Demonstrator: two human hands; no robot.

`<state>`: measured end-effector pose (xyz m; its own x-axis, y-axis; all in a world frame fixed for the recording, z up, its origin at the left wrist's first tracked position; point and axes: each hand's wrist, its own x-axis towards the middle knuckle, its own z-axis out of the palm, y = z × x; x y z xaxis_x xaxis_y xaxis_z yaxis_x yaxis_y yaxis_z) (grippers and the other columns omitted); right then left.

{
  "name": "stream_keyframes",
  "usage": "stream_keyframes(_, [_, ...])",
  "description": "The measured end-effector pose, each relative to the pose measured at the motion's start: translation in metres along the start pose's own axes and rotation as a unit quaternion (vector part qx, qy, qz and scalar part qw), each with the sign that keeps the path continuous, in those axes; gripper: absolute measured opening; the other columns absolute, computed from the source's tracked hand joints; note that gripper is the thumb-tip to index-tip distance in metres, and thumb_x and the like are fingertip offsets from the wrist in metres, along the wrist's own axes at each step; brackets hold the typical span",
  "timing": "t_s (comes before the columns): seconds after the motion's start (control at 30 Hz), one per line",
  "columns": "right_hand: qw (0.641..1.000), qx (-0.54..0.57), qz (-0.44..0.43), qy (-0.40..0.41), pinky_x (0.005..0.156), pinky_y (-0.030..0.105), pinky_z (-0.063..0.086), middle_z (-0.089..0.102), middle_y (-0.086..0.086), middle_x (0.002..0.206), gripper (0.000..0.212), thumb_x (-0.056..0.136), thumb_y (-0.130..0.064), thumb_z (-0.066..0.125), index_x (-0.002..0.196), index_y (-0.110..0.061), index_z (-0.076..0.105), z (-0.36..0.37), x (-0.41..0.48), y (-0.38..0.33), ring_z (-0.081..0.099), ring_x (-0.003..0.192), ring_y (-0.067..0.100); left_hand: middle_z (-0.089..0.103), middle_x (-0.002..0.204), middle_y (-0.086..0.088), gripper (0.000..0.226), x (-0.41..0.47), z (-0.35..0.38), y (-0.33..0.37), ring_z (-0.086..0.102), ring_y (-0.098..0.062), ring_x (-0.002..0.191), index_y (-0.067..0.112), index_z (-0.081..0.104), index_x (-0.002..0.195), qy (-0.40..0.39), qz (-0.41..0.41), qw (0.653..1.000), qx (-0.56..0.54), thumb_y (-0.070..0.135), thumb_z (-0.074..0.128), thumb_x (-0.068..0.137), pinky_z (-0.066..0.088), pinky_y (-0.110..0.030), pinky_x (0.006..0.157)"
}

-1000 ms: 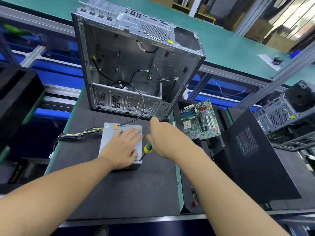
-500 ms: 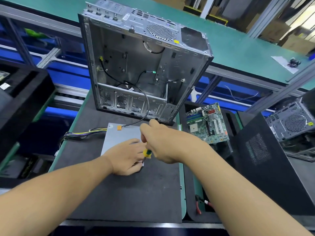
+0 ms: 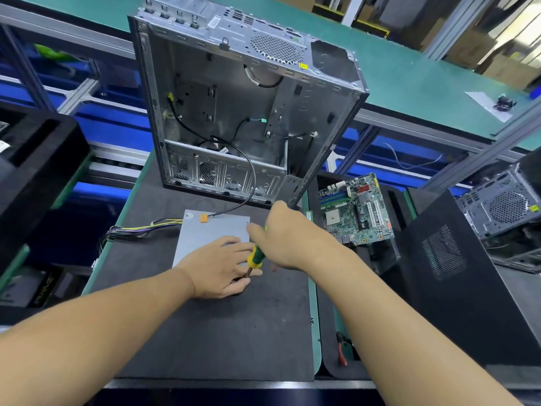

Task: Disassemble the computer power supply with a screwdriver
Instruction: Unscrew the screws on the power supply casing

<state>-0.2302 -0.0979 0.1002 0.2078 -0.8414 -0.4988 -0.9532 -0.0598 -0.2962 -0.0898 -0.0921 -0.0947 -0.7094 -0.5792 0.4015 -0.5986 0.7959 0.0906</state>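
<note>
The grey metal power-supply box, on the worktop, is steadied by the flat left hand. The green-and-yellow screwdriver, enclosed in the grip of the right hand, has been lowered to its near right corner for unscrewing.

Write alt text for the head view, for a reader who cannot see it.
A person's right hand grips a green-and-yellow screwdriver, tip down at the near right corner of a grey power supply, while the left hand rests on it. The supply lies on a dark mat before an open computer case.
</note>
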Motion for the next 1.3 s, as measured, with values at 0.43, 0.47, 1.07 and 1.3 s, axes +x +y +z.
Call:
stream_keyframes(0.43, [0.982,-0.164,-0.092,0.021,0.051,0.033,0.03,0.041,0.005,0.076,0.021,0.099,-0.031,0.047,0.098,-0.016,0.033,0.002,0.003,0.002,0.049,0.078,0.032,0.045,0.102,0.007,0.06,0.0,-0.002,0.003,0.047,-0.023,0.112,0.025,0.057,0.101,-0.065,-0.063,0.995,0.041,0.059,0.079,0.058,0.046,-0.064,0.095])
stream_keyframes(0.47, [0.981,-0.167,-0.102,0.012,0.052,0.034,0.034,0.047,0.007,0.08,0.019,0.098,-0.028,0.049,0.099,-0.017,0.034,-0.001,0.002,0.003,0.051,0.079,0.032,0.049,0.104,0.008,0.061,-0.001,0.001,0.001,0.049,-0.023,0.116,0.027,0.057,0.105,-0.064,-0.063,0.995,0.043,0.06,0.078,0.059,0.047,-0.063,0.096])
stream_keyframes(1.07, [0.975,-0.192,-0.112,-0.029,0.062,0.037,0.043,0.044,0.004,0.096,0.01,0.1,-0.023,0.048,0.099,-0.019,0.038,-0.004,-0.002,-0.008,0.052,0.078,0.028,0.045,0.106,0.012,0.05,-0.003,0.006,-0.002,0.045,-0.019,0.112,0.031,0.051,0.102,-0.023,-0.062,0.997,0.047,0.061,0.064,0.065,0.046,-0.058,0.099])
stream_keyframes(1.3, [0.973,-0.199,-0.083,-0.087,0.062,0.034,0.041,0.036,0.006,0.113,0.016,0.102,-0.021,0.041,0.116,-0.027,0.042,-0.009,-0.009,-0.011,0.049,0.072,0.024,0.058,0.103,0.013,0.055,-0.003,0.007,-0.002,0.046,-0.019,0.116,0.034,0.044,0.102,-0.036,-0.057,0.996,0.054,0.062,0.069,0.063,0.047,-0.057,0.098])
